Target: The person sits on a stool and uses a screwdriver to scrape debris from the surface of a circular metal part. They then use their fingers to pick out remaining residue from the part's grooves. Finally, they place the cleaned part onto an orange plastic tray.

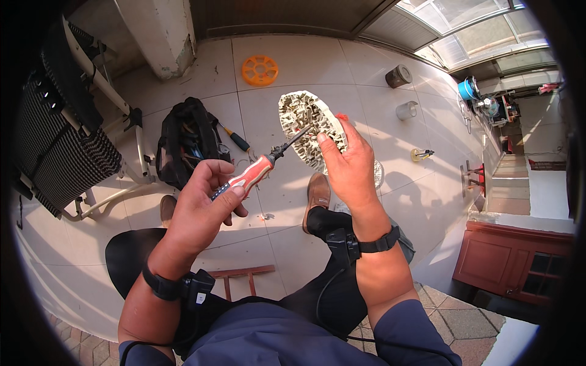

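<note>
My left hand [206, 201] grips the red and white handle of an awl-like hand tool [254, 174]. Its dark metal shaft points up and right, with the tip at the lugged underside of a pale shoe sole [297, 119]. Whether the tip is in the sole or only against it, I cannot tell. The sole is held by its right edge in my right hand [350, 160], lugs toward me, the thumb pressed on them. Something red and frayed [341, 116] shows beside my right fingers. My right hand hides part of the sole.
A black tool bag [187, 137] lies left of my hands, with a screwdriver [236, 139] beside it. Further left is a folding chair [68, 146]. An orange plastic ring [260, 71], a dark can [398, 76] and a clear cup [406, 110] rest on the tiled floor.
</note>
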The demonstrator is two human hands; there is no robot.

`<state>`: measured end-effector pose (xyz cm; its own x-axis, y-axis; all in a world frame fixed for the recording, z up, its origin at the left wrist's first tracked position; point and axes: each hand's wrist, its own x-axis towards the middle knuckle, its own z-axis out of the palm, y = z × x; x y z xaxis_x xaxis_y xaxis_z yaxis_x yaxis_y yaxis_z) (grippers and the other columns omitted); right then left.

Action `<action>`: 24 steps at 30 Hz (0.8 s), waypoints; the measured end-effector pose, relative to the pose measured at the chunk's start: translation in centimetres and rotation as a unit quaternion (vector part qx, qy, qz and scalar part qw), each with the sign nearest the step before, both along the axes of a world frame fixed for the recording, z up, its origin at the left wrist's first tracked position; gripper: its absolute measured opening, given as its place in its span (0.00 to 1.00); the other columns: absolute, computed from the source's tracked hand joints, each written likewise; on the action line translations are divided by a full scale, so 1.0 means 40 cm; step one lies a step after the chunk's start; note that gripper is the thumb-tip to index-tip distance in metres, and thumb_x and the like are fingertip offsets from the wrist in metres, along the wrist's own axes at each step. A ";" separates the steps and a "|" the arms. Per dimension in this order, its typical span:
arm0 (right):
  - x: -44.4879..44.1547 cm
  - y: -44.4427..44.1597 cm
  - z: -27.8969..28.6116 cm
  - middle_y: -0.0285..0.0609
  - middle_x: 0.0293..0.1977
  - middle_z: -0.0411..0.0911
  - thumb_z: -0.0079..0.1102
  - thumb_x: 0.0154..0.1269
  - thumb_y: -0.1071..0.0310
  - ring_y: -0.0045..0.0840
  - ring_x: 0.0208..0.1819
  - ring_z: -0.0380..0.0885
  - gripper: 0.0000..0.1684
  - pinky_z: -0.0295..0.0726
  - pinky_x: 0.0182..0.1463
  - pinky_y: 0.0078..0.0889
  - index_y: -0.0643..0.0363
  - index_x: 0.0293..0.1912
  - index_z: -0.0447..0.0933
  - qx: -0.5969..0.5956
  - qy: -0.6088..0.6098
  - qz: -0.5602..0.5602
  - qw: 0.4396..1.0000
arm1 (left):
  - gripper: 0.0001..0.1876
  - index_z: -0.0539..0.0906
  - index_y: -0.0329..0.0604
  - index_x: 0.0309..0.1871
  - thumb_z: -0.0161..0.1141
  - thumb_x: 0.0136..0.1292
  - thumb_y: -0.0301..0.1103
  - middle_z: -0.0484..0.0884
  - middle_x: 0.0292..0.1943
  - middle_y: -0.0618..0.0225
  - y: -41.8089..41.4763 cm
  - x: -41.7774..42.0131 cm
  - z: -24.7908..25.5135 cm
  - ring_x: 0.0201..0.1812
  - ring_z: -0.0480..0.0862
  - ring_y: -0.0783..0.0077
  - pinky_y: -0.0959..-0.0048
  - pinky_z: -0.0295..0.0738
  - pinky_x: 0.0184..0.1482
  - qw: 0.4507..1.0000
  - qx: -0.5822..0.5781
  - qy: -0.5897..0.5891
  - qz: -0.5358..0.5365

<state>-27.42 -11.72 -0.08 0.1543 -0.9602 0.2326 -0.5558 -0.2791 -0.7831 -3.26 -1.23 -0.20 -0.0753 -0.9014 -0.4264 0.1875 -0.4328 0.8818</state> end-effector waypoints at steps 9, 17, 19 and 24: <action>0.014 0.020 0.000 0.51 0.42 0.87 0.64 0.72 0.66 0.44 0.42 0.86 0.17 0.84 0.47 0.37 0.62 0.56 0.80 0.036 0.001 0.055 0.998 | 0.23 0.71 0.33 0.61 0.67 0.73 0.37 0.84 0.43 0.61 -0.007 -0.007 -0.016 0.42 0.85 0.75 0.73 0.80 0.44 0.997 -0.006 -0.018 -0.077; 0.057 0.071 -0.003 0.53 0.47 0.85 0.64 0.69 0.70 0.48 0.47 0.86 0.18 0.85 0.49 0.38 0.62 0.57 0.80 0.003 0.035 0.134 0.990 | 0.22 0.71 0.32 0.56 0.68 0.72 0.38 0.81 0.39 0.59 -0.023 -0.036 -0.027 0.32 0.84 0.75 0.72 0.81 0.34 0.993 -0.007 -0.092 -0.074; 0.067 0.079 -0.003 0.51 0.48 0.86 0.65 0.67 0.71 0.47 0.46 0.86 0.20 0.85 0.48 0.38 0.61 0.58 0.80 0.000 0.042 0.153 0.987 | 0.21 0.71 0.32 0.53 0.68 0.73 0.39 0.81 0.39 0.60 -0.027 -0.050 -0.031 0.31 0.84 0.75 0.72 0.81 0.33 0.993 0.006 -0.097 -0.065; 0.073 0.090 -0.016 0.48 0.48 0.86 0.65 0.66 0.71 0.44 0.44 0.87 0.21 0.86 0.45 0.38 0.59 0.59 0.80 -0.041 0.068 0.172 0.982 | 0.14 0.73 0.35 0.44 0.64 0.76 0.36 0.81 0.35 0.66 -0.026 -0.065 -0.049 0.31 0.84 0.78 0.75 0.81 0.31 0.996 0.026 -0.078 -0.033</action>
